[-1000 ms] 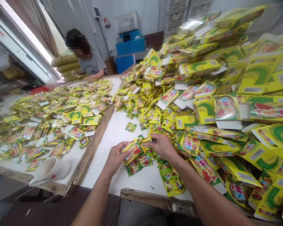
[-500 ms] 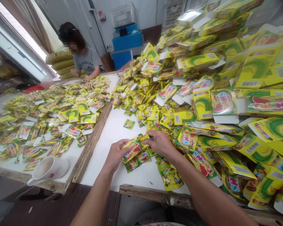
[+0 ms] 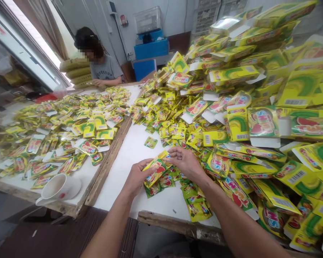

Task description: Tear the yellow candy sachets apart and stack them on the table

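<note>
Sachets (image 3: 156, 171), perhaps several, gripped between two hands (image 3: 161, 168), one cup (image 3: 54, 188)

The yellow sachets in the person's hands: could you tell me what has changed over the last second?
Little: both hands keep the bundle of yellow sachets above the white table; the right hand has opened slightly at its top edge. The left hand, the carton pile and the cup are unchanged.

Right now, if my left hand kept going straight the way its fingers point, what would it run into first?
The left hand points up and right, gripping a bundle of yellow sachets. Straight ahead, it would probably meet the right hand first, whose fingers touch the bundle's far end; depth is hard to judge.
</note>
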`<act>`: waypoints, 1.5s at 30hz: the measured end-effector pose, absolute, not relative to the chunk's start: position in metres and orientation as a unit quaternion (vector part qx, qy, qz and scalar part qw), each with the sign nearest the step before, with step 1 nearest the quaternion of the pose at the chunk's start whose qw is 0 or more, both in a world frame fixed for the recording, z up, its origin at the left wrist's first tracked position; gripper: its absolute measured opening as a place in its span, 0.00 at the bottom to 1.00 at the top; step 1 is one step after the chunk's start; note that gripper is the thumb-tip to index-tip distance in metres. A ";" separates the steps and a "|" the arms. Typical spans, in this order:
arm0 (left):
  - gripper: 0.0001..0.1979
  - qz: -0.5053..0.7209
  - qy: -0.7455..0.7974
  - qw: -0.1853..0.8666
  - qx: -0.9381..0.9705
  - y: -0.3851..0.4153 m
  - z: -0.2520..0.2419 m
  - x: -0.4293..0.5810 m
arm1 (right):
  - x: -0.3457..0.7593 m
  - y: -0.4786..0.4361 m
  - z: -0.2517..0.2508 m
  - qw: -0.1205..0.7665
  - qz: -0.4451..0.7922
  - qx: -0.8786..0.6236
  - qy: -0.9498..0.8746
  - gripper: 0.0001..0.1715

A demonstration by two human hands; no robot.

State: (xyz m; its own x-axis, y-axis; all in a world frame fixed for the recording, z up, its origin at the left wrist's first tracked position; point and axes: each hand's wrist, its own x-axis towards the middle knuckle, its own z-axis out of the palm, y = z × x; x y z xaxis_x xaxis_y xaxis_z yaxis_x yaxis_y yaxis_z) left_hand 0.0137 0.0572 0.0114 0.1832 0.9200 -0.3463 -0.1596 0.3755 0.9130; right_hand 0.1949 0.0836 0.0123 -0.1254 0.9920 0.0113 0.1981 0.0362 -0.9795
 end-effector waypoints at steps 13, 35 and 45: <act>0.21 0.454 0.521 0.647 0.321 0.057 0.008 0.018 | 0.181 0.069 0.015 0.368 0.489 -0.490 -0.620 0.16; 0.24 0.486 0.727 0.116 0.472 0.125 0.074 -0.059 | 0.191 0.077 0.017 0.435 0.299 -0.570 -0.630 0.16; 0.22 0.299 0.683 0.386 0.543 0.161 0.020 0.079 | 0.204 0.086 0.015 0.459 0.245 -0.634 -0.572 0.11</act>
